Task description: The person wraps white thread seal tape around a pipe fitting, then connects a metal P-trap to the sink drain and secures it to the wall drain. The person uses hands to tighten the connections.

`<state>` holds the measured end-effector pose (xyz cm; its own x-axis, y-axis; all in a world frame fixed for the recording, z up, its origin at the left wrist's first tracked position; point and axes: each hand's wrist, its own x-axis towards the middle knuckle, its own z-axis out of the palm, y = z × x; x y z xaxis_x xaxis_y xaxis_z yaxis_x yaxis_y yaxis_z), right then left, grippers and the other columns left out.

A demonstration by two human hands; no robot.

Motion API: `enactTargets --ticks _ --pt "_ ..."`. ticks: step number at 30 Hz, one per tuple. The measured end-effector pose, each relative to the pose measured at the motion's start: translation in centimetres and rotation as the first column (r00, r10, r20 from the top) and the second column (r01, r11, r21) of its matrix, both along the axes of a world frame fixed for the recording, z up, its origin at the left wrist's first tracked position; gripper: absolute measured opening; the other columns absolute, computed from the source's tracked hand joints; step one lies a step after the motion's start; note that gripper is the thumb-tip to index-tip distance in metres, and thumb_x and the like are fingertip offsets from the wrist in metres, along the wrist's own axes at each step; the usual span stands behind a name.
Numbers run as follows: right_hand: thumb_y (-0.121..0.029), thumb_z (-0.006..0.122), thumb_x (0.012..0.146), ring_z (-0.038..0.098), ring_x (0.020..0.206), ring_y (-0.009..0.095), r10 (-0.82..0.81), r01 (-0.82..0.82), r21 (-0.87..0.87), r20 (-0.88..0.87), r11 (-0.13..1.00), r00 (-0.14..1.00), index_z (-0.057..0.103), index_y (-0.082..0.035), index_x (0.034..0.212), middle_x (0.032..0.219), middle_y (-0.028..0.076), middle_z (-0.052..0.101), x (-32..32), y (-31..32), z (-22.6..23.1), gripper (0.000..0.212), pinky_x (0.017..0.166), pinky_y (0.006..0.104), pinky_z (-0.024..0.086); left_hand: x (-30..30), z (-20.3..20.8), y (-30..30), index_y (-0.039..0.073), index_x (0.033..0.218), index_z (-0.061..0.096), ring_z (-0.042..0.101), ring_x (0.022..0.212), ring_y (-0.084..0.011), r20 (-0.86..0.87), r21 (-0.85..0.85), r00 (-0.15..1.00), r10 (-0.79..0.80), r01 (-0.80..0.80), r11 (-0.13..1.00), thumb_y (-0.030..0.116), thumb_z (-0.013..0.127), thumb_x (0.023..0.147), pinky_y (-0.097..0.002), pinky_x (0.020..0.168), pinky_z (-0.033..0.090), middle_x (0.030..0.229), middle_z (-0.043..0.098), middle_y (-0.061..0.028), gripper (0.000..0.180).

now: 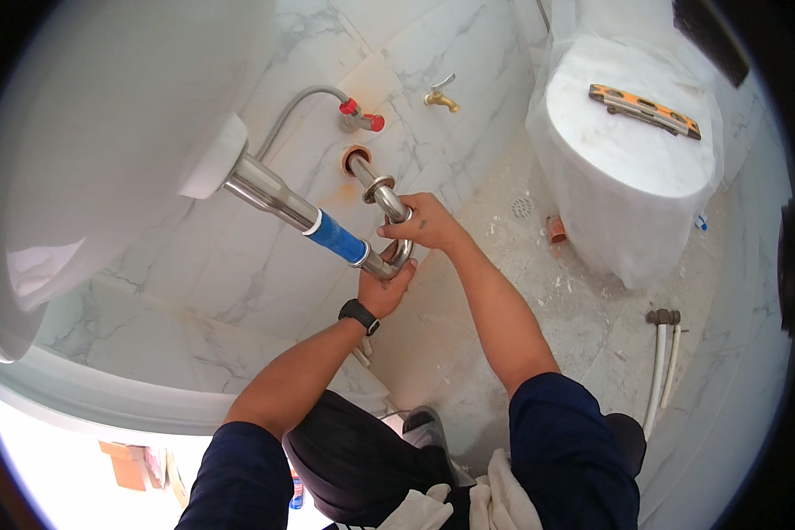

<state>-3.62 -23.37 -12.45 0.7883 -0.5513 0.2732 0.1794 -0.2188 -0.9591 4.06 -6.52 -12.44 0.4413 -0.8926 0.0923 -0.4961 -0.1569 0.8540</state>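
A shiny metal P-trap hangs under the white sink. My left hand, with a black watch on its wrist, is closed round the trap's lower bend from below. Higher up, my right hand grips the trap's upper bend beside the wall pipe. The trap's outlet pipe runs into an orange-rimmed wall hole, with a metal flange part way along it. Toward the sink, the trap meets the drain tailpiece, which has a blue wrapped section. My palms hide part of the bend.
A braided hose runs to a red-marked valve beside a brass tap. At right stands a plastic-wrapped toilet with an orange level on its lid. Two hammers lean near the right wall. An orange pipe stub and floor drain are nearby.
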Motion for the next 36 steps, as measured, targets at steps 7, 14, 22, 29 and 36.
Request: enactTargets --ticks 7,14,22,29,36 --pt "-0.037 0.086 0.072 0.067 0.066 0.028 -0.480 0.473 -0.155 -0.009 0.867 0.877 0.070 0.000 0.080 0.070 0.016 0.068 0.4 3.4 0.5 0.041 0.062 0.0361 0.049 0.2 0.1 0.0 -0.001 0.123 0.064 0.058 0.061 -0.0087 0.004 0.012 1.000 -0.020 0.020 1.000 0.024 0.068 0.096 -0.0289 0.059 0.049 0.073 0.064 -0.0006 0.037" --pt "-0.040 0.086 0.072 0.069 0.074 0.034 -0.678 0.663 -0.274 0.048 0.697 0.733 0.069 -0.002 0.078 0.072 0.016 0.070 1.0 5.2 1.3 0.041 0.071 0.0402 0.051 0.6 -0.4 0.1 -0.002 0.122 0.064 0.060 0.065 -0.0083 0.013 -0.029 0.999 -0.041 0.042 0.999 0.022 0.069 0.095 -0.0282 0.061 0.049 0.080 0.069 -0.0028 0.036" --pt "-0.039 0.090 0.067 0.067 0.074 0.023 -0.039 0.024 0.073 0.209 0.997 0.977 0.071 -0.001 0.086 0.077 0.009 0.071 0.6 -0.4 0.1 0.046 0.079 0.0368 0.051 0.8 -0.8 -0.1 0.001 0.128 0.062 0.057 0.063 -0.0060 0.054 -0.084 0.997 -0.057 0.062 0.995 0.027 0.071 0.096 -0.0242 0.057 0.049 0.078 0.064 0.0006 0.041" --pt "-0.035 0.087 0.067 0.065 0.070 0.023 0.058 -0.061 -0.031 -0.090 0.998 0.994 0.071 0.001 0.084 0.073 0.010 0.069 1.0 -1.0 -0.1 0.043 0.071 0.0381 0.053 0.7 -0.3 0.0 -0.001 0.132 0.062 0.060 0.072 -0.0087 0.047 -0.003 0.999 -0.025 0.025 1.000 0.024 0.070 0.096 -0.0270 0.067 0.051 0.085 0.067 -0.0019 0.045" --pt "-0.038 0.081 0.067 0.069 0.072 0.036 -0.208 0.194 -0.167 -0.071 0.967 0.975 0.072 0.000 0.081 0.073 0.020 0.069 0.8 0.7 0.7 0.042 0.071 0.0408 0.055 0.8 -0.9 0.1 0.000 0.129 0.062 0.060 0.065 -0.0082 -0.025 -0.010 1.000 -0.007 0.006 1.000 0.024 0.070 0.097 -0.0260 0.060 0.052 0.082 0.065 -0.0021 0.041"
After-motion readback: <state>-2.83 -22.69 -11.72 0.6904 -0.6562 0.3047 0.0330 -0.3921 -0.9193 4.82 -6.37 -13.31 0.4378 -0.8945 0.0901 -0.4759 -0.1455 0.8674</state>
